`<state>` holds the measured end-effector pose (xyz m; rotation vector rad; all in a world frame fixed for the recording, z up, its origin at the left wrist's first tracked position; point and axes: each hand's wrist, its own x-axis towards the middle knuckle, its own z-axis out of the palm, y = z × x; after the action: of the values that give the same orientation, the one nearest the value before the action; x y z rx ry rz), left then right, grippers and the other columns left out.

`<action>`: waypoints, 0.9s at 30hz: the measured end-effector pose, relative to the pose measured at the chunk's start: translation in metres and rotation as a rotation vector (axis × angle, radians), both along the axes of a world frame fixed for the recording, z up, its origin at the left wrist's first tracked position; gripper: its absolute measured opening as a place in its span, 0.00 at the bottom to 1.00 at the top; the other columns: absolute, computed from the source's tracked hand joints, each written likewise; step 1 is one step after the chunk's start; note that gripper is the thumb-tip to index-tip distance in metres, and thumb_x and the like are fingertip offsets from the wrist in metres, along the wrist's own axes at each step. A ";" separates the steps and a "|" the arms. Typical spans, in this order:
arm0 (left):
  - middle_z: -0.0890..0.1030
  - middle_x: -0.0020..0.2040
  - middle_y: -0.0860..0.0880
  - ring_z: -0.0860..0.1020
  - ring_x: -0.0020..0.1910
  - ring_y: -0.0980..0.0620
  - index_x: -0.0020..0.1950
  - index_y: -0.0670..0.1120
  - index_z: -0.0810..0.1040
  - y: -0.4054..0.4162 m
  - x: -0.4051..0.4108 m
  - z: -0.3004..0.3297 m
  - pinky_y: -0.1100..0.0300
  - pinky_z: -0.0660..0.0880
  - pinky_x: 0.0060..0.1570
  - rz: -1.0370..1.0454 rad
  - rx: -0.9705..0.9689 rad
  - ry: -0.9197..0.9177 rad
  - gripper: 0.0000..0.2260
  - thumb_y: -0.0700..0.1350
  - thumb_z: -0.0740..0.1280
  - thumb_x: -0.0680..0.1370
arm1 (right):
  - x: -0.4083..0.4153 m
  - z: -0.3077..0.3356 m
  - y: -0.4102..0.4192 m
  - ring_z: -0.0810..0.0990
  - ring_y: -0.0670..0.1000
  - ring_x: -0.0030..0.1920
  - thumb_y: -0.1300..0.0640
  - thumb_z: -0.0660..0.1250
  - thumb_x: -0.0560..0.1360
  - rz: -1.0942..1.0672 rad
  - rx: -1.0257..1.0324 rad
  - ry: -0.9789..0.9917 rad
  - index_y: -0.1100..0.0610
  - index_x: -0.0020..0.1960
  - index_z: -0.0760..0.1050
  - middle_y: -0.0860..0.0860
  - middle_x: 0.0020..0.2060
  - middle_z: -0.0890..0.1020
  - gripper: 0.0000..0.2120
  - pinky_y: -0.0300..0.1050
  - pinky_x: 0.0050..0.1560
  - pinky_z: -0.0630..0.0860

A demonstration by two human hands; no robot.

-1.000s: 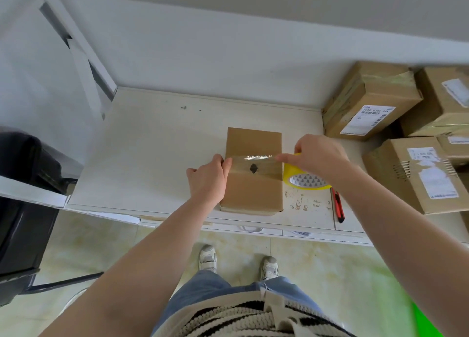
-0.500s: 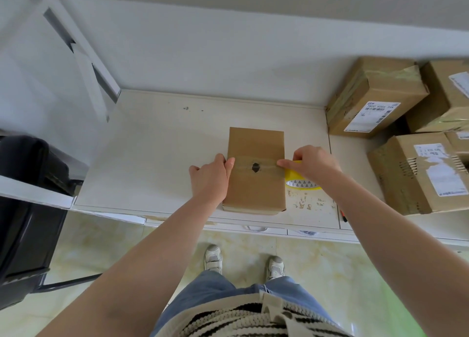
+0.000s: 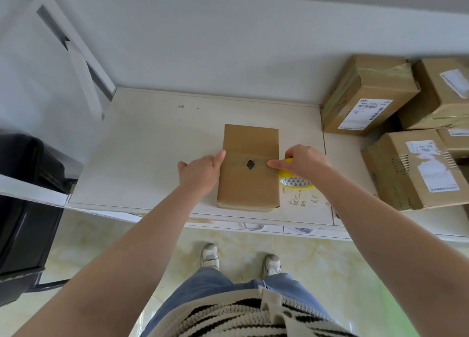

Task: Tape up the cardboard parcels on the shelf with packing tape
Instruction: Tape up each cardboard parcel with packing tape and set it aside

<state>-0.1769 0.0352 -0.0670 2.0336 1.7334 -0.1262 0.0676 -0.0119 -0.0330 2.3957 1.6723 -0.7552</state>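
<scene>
White shelf [image 3: 142, 159] against a pale wall, tiled floor below; stacked boxes [image 3: 365, 95] with labels at far right. Parcel [image 3: 248, 184] lies flat near the shelf's front edge, a clear tape strip [image 3: 236, 159] running across its top over a dark hole [image 3: 250, 164]. Left hand [image 3: 200, 171] rests against the parcel's left side, thumb on the top edge at the strip's start, likely anchoring that end and bracing the parcel; other fingers loosely curled, grasping nothing. Right hand [image 3: 302, 160] grips the yellow roll [image 3: 295, 180] just beside the parcel's right edge, forefinger stretched out pressing the strip down. Roll is held low, probably to carry tape over the right edge; strip not yet cut
</scene>
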 end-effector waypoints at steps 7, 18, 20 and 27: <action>0.42 0.81 0.41 0.41 0.80 0.42 0.81 0.43 0.43 -0.009 0.070 0.005 0.42 0.43 0.77 -0.270 0.378 -0.028 0.31 0.58 0.38 0.82 | 0.001 -0.002 0.001 0.77 0.50 0.39 0.23 0.59 0.68 0.018 -0.001 -0.019 0.52 0.49 0.76 0.49 0.36 0.78 0.32 0.43 0.36 0.69; 0.36 0.80 0.45 0.36 0.79 0.45 0.80 0.45 0.37 -0.010 0.081 -0.018 0.44 0.41 0.77 -0.276 0.406 0.104 0.29 0.57 0.41 0.84 | 0.001 -0.006 0.004 0.76 0.51 0.40 0.24 0.58 0.70 0.062 -0.008 -0.053 0.52 0.55 0.77 0.47 0.36 0.75 0.34 0.44 0.40 0.70; 0.34 0.80 0.44 0.35 0.79 0.45 0.80 0.45 0.35 -0.009 0.084 -0.011 0.43 0.38 0.77 -0.269 0.348 0.107 0.29 0.57 0.41 0.84 | 0.002 -0.006 0.004 0.76 0.50 0.39 0.25 0.58 0.70 0.063 -0.019 -0.048 0.52 0.53 0.77 0.47 0.36 0.76 0.32 0.44 0.39 0.69; 0.35 0.80 0.46 0.34 0.79 0.46 0.80 0.46 0.36 -0.024 0.109 -0.009 0.45 0.37 0.77 -0.232 0.326 0.024 0.28 0.56 0.38 0.84 | 0.005 -0.010 0.004 0.75 0.47 0.34 0.29 0.58 0.74 0.064 -0.004 -0.062 0.54 0.48 0.79 0.49 0.35 0.78 0.28 0.42 0.33 0.66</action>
<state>-0.0681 0.0110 -0.0760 2.4747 1.6108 0.0646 0.0728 -0.0077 -0.0428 2.3260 1.7125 -0.6662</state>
